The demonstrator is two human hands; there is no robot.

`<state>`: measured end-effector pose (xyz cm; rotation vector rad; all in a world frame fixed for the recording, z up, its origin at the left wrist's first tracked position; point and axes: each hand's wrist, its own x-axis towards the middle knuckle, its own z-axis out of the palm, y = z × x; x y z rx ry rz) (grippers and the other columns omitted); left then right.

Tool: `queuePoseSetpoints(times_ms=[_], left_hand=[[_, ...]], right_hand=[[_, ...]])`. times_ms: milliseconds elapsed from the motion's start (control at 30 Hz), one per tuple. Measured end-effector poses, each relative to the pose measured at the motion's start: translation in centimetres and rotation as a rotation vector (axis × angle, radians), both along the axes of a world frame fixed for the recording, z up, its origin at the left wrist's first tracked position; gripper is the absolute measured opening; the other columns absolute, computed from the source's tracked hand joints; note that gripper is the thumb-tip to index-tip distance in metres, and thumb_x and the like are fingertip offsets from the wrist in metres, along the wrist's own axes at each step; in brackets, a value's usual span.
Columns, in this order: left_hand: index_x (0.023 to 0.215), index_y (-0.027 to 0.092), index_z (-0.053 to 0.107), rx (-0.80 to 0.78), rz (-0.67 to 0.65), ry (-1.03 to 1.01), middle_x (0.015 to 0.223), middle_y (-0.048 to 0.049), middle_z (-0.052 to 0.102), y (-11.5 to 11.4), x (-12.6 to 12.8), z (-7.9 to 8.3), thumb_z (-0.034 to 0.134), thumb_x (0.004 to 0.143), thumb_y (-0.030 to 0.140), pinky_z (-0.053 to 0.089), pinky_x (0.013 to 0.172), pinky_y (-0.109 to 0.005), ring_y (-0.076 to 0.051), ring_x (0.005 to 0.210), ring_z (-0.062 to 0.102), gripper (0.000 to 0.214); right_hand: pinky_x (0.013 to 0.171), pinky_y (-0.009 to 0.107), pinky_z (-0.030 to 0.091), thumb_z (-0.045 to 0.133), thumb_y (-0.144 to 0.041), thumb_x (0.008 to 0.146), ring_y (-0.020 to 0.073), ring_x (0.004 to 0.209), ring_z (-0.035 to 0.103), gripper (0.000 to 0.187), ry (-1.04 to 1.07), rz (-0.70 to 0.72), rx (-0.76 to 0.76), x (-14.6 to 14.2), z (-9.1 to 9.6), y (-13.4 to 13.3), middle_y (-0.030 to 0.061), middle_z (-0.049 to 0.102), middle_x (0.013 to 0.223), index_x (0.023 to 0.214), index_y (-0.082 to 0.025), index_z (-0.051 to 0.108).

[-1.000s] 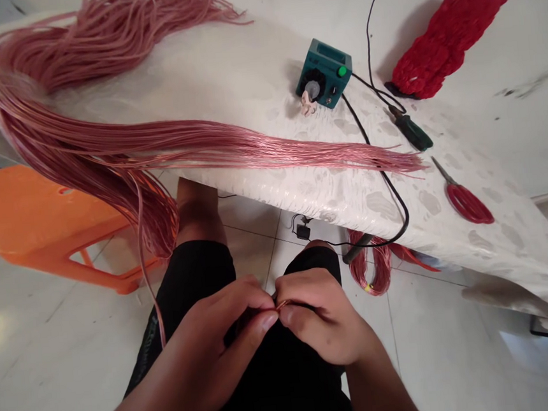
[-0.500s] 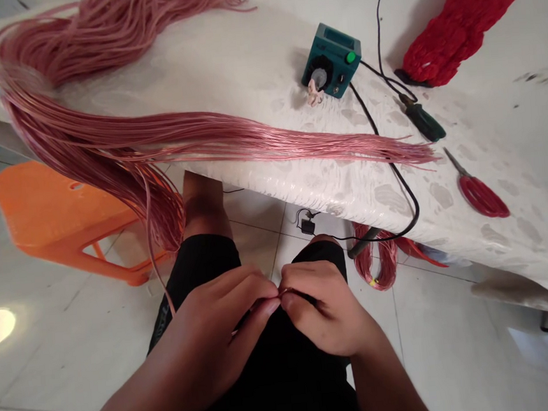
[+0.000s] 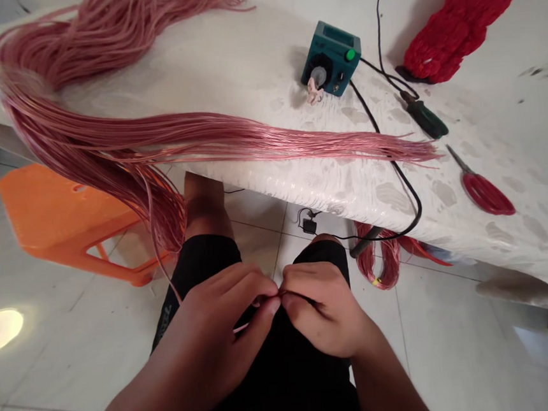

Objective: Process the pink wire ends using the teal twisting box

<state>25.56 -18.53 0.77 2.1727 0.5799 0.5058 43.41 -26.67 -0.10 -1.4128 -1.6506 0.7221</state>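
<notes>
Left hand [image 3: 219, 322]: lies at lower centre of the frame, pinching with thumb and forefinger pressed narrow; shows a pale sliver inside the grip, too small to identify.
Right hand [image 3: 319, 307]: sits just beside, a little right of lower centre, with its back turned up; pinches narrowly between thumb and bent forefinger.
Thin strand [image 3: 282, 293]: spans the slight gap between both sets of fingertips, just below the middle of the frame; mostly hidden by the fingers.
Pink cord [image 3: 161, 263]: drops from the left middle of the frame to the left hand, then passes out of sight; cannot tell if joined to the thin strand.
Wire bundle [image 3: 229, 129]: stretches from upper left to right of centre across the white table [image 3: 473, 239], with a loop hanging over the edge beside the orange stool [image 3: 49, 212].
Teal box [image 3: 333, 59]: stands at upper right of centre, with a green button, a dark knob and a black cable [image 3: 411, 190] curving over the table edge.
Green-handled tool [image 3: 426, 118] and red-handled scissors [image 3: 486, 193]: lie near each other at right.
Red fluffy piece [image 3: 459, 23]: slants across the upper right corner.
Wire coil [image 3: 389, 262]: shows below the table edge, right of the right hand.
</notes>
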Motion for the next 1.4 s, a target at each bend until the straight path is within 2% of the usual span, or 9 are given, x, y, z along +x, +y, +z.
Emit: queuePoseSetpoints(times_ms=[267, 433, 600, 767, 1067, 1167, 1400], left_hand=[[0.071, 0.020, 0.054, 0.290, -0.061, 0.264, 0.070, 0.0000, 0.056, 1.5, 0.9, 1.4, 0.049, 0.088, 0.010, 0.033, 0.059, -0.032, -0.017, 0.063, 0.052, 0.020], [0.067, 0.021, 0.053, 0.428, -0.119, 0.321, 0.064, -0.0022, 0.056, 1.7, 1.0, 1.7, 0.047, 0.080, 0.007, 0.030, 0.056, -0.033, -0.018, 0.056, 0.050, 0.020], [0.062, 0.021, 0.048, 0.343, -0.120, 0.397, 0.062, 0.0000, 0.054, 1.9, 1.2, 1.6, 0.046, 0.080, 0.006, 0.027, 0.055, -0.031, -0.016, 0.055, 0.047, 0.023], [0.059, 0.019, 0.038, 0.206, -0.087, 0.392, 0.062, 0.0026, 0.050, 2.1, 1.7, 1.3, 0.048, 0.077, 0.007, 0.025, 0.055, -0.029, -0.012, 0.056, 0.043, 0.025], [0.057, 0.018, 0.037, 0.031, -0.057, 0.413, 0.059, 0.0042, 0.051, 2.0, 2.3, 0.8, 0.049, 0.075, 0.008, 0.027, 0.055, -0.028, -0.010, 0.056, 0.045, 0.023], [0.058, 0.017, 0.039, 0.045, -0.054, 0.391, 0.058, 0.0048, 0.050, 1.9, 2.2, 0.3, 0.049, 0.074, 0.007, 0.028, 0.054, -0.026, -0.009, 0.055, 0.045, 0.021], [0.062, 0.018, 0.049, 0.216, -0.146, 0.313, 0.066, 0.0009, 0.054, 1.8, 1.8, -0.3, 0.048, 0.083, 0.009, 0.032, 0.059, -0.028, -0.013, 0.063, 0.050, 0.022]], right_hand=[[0.059, 0.029, 0.028, 0.050, -0.016, 0.087, 0.0109, 0.059, 0.040, 0.022, -0.343, -0.006, 0.078, -0.3, -1.2, 0.4, -0.0034, 0.044, 0.063, 0.066, -0.019, 0.046], [0.058, 0.029, 0.031, 0.048, -0.017, 0.089, 0.0119, 0.058, 0.041, 0.023, -0.427, 0.049, 0.132, -0.3, -2.1, 0.8, -0.0020, 0.050, 0.064, 0.067, -0.018, 0.053], [0.059, 0.029, 0.033, 0.047, -0.017, 0.088, 0.0126, 0.058, 0.045, 0.023, -0.467, 0.053, 0.206, -0.4, -3.2, 1.0, -0.0007, 0.055, 0.064, 0.068, -0.018, 0.058], [0.057, 0.029, 0.031, 0.046, -0.016, 0.087, 0.0121, 0.054, 0.044, 0.028, -0.479, -0.008, 0.294, -0.5, -3.6, 1.0, -0.0009, 0.053, 0.058, 0.061, -0.019, 0.054], [0.054, 0.030, 0.030, 0.049, -0.016, 0.082, 0.0116, 0.051, 0.042, 0.025, -0.471, -0.057, 0.371, -0.6, -4.5, 1.0, -0.0019, 0.051, 0.055, 0.057, -0.020, 0.051], [0.054, 0.030, 0.029, 0.048, -0.018, 0.081, 0.0119, 0.050, 0.043, 0.024, -0.485, -0.047, 0.337, -0.5, -4.6, 0.8, -0.0019, 0.051, 0.054, 0.058, -0.020, 0.051], [0.057, 0.028, 0.034, 0.051, -0.020, 0.079, 0.0131, 0.057, 0.050, 0.012, -0.460, -0.022, 0.118, -0.2, -3.6, 0.7, -0.0007, 0.057, 0.064, 0.069, -0.019, 0.058]])
